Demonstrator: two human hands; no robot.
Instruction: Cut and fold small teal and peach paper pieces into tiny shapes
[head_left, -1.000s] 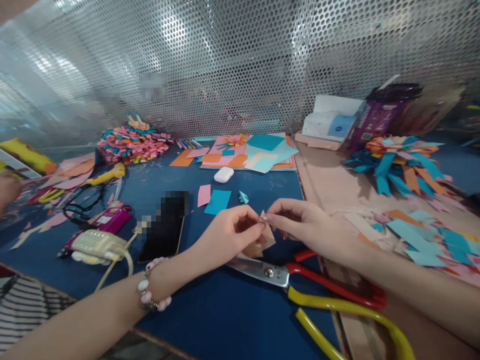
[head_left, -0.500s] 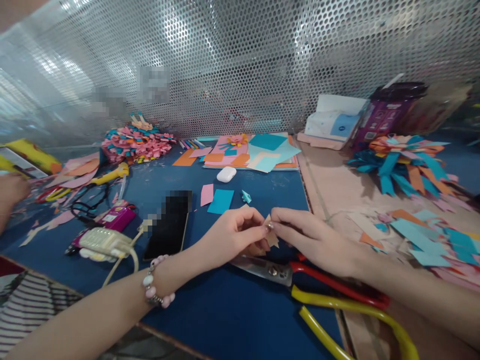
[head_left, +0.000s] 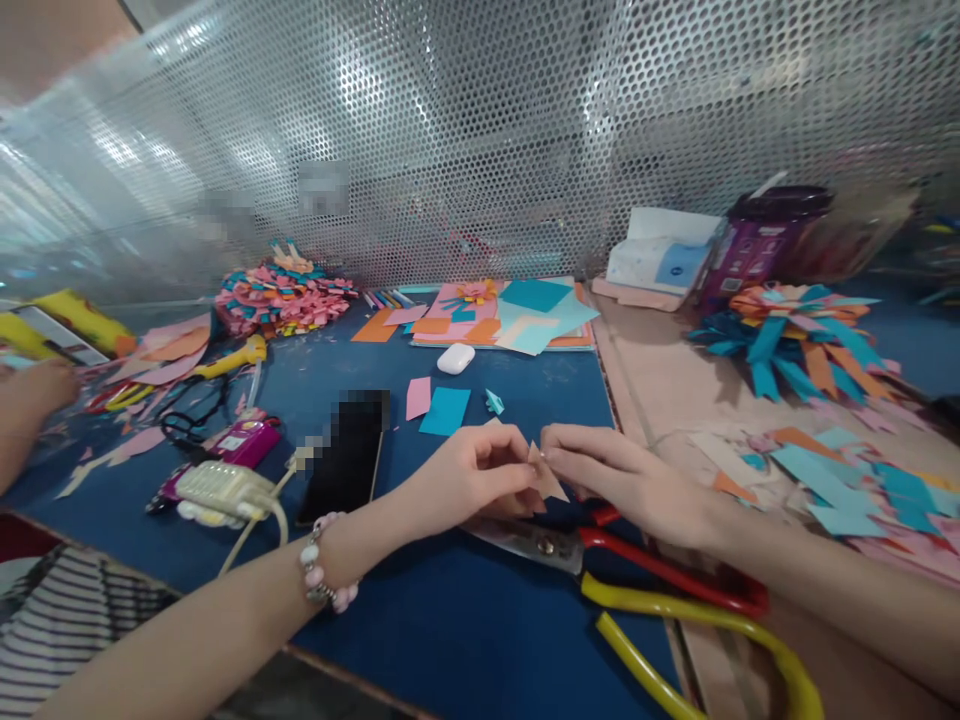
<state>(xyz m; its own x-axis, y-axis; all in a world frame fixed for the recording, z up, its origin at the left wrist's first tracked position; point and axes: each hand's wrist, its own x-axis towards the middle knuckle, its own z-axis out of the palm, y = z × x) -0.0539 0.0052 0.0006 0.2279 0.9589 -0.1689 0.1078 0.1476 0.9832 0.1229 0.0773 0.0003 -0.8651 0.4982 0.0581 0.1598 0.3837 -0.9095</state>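
Between my two hands is a small piece of light tan paper (head_left: 552,482), its pointed corner showing at my fingertips. My left hand (head_left: 480,470) pinches it from the left, thumb against forefinger. From the other side, my right hand (head_left: 619,475) closes its fingertips on the paper's upper edge. Part of the paper is hidden behind my left fingers. Scissors (head_left: 546,546) with red and yellow handles lie just below both hands. A blue paper square (head_left: 445,411), a pink paper piece (head_left: 418,398) and a small folded light-blue paper (head_left: 494,402) lie beyond my left hand.
A phone (head_left: 346,455) and a pale cabled device (head_left: 225,490) lie left, near a yellow glue gun (head_left: 238,355). Behind are a white earbud case (head_left: 456,358) and stacked paper (head_left: 555,310). Paper strips (head_left: 840,475) cover the right side. Another person's hand (head_left: 37,400) is far left.
The tan paper has turned between my fingertips, and more of its flat face shows at the lower right. My right fingers look straighter. The whole view has shifted slightly.
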